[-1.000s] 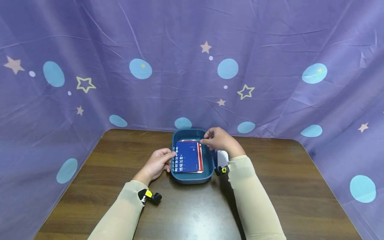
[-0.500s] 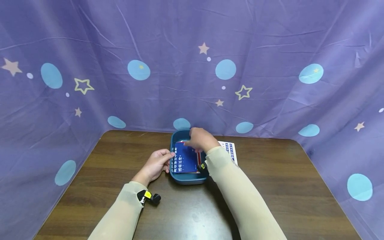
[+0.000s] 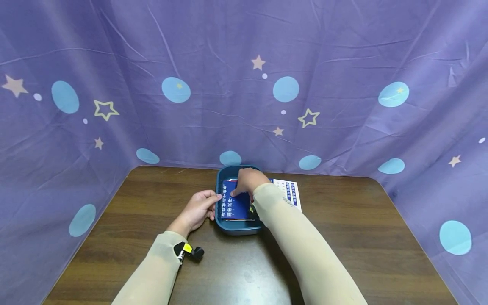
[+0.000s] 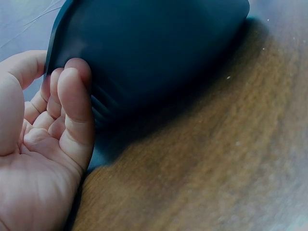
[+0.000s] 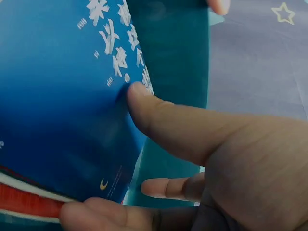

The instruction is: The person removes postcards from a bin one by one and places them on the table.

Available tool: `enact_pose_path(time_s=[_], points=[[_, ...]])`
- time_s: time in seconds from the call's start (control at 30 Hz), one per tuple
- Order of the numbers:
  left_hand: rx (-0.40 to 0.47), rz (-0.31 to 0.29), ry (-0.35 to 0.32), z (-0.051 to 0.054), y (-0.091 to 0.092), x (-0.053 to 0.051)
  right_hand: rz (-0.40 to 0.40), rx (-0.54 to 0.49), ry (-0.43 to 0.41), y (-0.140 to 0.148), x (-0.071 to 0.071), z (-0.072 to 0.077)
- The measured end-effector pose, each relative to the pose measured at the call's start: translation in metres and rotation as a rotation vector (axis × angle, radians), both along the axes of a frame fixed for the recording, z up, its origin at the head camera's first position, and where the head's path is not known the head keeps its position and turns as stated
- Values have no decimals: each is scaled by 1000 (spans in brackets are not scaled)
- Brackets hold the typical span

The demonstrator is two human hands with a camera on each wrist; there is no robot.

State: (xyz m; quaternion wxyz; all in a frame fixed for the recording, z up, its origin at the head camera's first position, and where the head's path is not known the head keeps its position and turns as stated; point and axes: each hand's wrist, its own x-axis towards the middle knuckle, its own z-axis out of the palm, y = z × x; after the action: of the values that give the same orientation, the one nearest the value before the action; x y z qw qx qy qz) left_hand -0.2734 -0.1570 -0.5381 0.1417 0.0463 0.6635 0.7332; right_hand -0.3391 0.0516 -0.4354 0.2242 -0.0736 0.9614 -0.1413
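A teal tray [image 3: 237, 230] holds a small stack of cards or booklets, topped by a blue one [image 3: 238, 207] with white characters. My left hand [image 3: 198, 208] grips the tray's left wall, thumb at the rim and fingers against the outside, as the left wrist view shows. Reaching into the tray, my right hand [image 3: 249, 181] has its thumb on the blue cover [image 5: 57, 96] and other fingers by its edge, where red and white layers show. In the right wrist view the right hand [image 5: 207, 154] pinches the stack's corner area.
A white and blue printed sheet [image 3: 292, 192] lies on the wooden table [image 3: 343, 237] just right of the tray, partly behind the right sleeve. A purple curtain [image 3: 213, 55] with stars and dots stands behind the table's far edge.
My right hand has moved left from the tray's right rim to over the stack, its thumb now on the blue cover. The printed sheet has come into fuller view. My left hand stays put.
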Motion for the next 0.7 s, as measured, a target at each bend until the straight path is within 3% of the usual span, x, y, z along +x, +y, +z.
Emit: enact_pose_path(time_s=[0.23,0.37,0.53,0.7], points=[[6,0,3,0,1,0,17,133,85,-5,9,3],[11,-3,5,-1,1,0,14,139,99,-6,11,2],[12,4,3,-2,1,1,10,38,120,-1,10,-1],[5,8,5,-2,1,1,3,-137,51,12,1,1]])
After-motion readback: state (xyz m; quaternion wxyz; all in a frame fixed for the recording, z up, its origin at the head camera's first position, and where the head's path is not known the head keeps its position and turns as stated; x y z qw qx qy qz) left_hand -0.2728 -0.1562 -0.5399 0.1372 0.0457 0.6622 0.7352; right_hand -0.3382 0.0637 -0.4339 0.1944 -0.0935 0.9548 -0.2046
